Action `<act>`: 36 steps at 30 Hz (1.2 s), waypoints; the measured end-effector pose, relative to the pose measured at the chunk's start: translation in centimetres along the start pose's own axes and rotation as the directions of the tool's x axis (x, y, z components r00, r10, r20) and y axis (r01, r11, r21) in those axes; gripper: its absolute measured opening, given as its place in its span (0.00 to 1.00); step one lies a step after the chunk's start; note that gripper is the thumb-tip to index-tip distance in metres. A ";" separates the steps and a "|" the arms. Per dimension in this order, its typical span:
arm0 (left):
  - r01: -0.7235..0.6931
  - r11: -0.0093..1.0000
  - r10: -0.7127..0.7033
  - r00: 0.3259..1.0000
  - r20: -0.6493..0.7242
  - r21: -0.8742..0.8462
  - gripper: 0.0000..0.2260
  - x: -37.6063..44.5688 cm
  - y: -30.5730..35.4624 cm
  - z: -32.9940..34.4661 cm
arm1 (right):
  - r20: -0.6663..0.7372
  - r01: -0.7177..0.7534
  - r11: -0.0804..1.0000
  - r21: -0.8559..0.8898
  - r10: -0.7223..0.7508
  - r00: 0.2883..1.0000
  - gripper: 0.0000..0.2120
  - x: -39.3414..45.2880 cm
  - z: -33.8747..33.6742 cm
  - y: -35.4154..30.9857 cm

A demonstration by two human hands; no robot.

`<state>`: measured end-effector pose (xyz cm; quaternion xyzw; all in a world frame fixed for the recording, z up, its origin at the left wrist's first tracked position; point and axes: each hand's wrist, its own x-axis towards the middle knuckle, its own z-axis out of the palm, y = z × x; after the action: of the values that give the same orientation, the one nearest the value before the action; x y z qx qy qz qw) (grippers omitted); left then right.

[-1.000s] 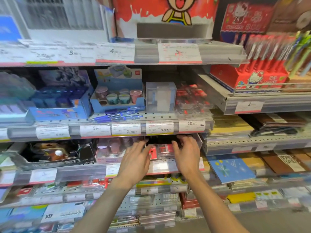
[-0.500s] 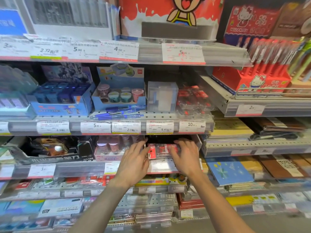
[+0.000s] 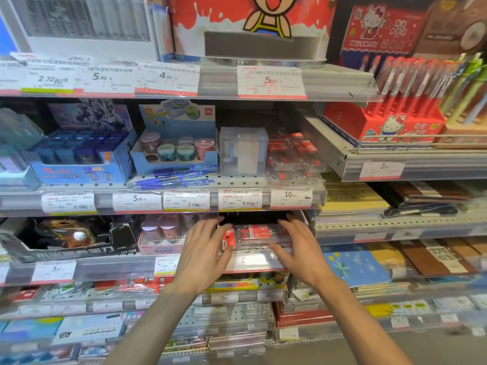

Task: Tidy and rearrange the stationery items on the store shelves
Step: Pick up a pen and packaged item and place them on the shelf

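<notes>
Shelves [image 3: 79,270] packed with stationery are seen, price tags all along the edges. On the third shelf down, a clear red-labelled pack [image 3: 259,233] is flanked by both hands. It's touched by the left hand [image 3: 203,251] and right hand [image 3: 297,248], fingers loosely spread, nothing really gripped.

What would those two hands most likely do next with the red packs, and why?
Probably press inward and square the clear red packs into a neat row. The left hand and right hand already flank them, fingers spread, and one red pack by the left fingers stands turned out of line.
</notes>
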<state>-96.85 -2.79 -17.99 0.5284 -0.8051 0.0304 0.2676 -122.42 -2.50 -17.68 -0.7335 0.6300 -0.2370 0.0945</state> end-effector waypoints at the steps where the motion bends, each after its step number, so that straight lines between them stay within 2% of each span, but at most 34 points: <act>1: -0.023 1.000 0.023 1.000 -0.005 0.015 0.20 0.3 0.2 0.2 | 0.034 0.004 1.000 -0.008 -0.003 0.999 0.32 -0.2 -0.3 0.4; 7: -0.073 0.985 0.051 0.989 0.138 0.160 0.26 2.6 1.0 1.7 | 0.133 0.077 0.991 -0.112 -0.062 0.989 0.33 0.8 -0.6 1.5; 10: -0.073 0.979 0.040 0.985 0.170 0.190 0.24 3.0 0.9 2.1 | 0.156 0.106 0.984 -0.139 -0.084 0.984 0.29 1.4 -0.5 1.7; 16: -0.048 0.979 0.016 0.987 0.159 0.197 0.18 3.0 1.3 2.5 | 0.100 0.098 0.985 -0.145 -0.084 0.991 0.20 1.6 0.3 2.1; 20: -0.025 0.983 -0.004 0.987 0.161 0.181 0.17 3.1 1.5 2.4 | 0.094 0.102 0.982 -0.160 -0.088 0.992 0.18 1.7 -0.2 1.5; 27: -0.129 0.979 0.131 0.991 0.000 0.155 0.17 2.6 1.6 0.4 | 0.045 0.183 0.971 -0.155 -0.178 0.983 0.18 0.6 -2.9 0.8; 31: -0.222 0.974 0.222 0.975 0.007 0.044 0.18 1.4 2.0 -1.7 | 0.062 0.248 0.958 -0.147 -0.241 0.969 0.18 -1.1 -5.1 0.5; 36: -0.248 0.968 0.249 0.968 0.018 -0.030 0.19 0.6 3.1 -4.8 | 0.084 0.292 0.947 -0.132 -0.283 0.955 0.19 -2.8 -7.8 -0.3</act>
<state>-97.75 -0.34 -12.92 0.4201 -0.8681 0.0471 0.2601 -126.04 1.54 -11.39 -0.8296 0.5283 -0.1790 0.0261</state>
